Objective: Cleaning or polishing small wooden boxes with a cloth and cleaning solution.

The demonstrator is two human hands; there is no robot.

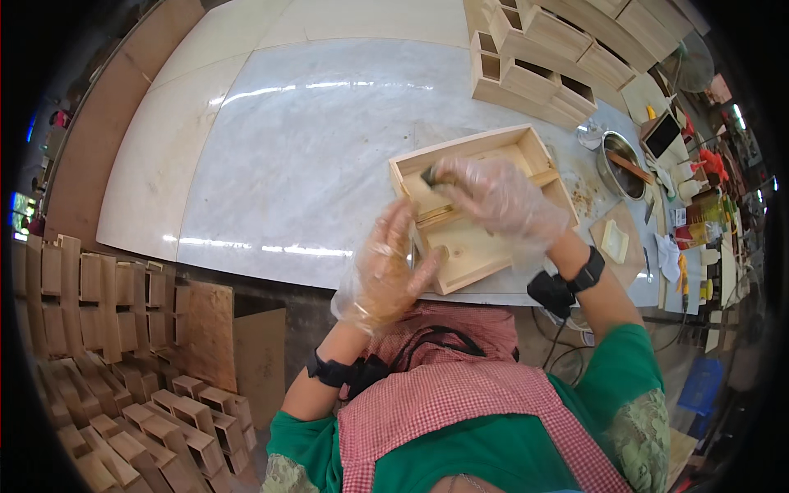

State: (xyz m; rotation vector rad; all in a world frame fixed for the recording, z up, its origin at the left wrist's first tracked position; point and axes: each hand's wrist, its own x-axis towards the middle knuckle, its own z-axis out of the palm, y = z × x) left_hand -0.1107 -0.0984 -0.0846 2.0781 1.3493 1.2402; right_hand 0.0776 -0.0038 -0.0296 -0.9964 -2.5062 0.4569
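Left grip (380, 264) spreads loosely at the wooden box (483, 253), right grip (486, 195) pinches a small dark piece (428, 176); best brace firmly, stroke evenly.

Matt wooden box (485, 261), glossy tabletop (296, 164), shiny plastic gloves (503, 204), bowl (606, 170) apparently metal.

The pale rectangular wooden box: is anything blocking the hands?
Nothing visible blocks them. The clear-gloved left hand touches the box at its left; the clear-gloved right hand, holding a small dark piece, is over it.
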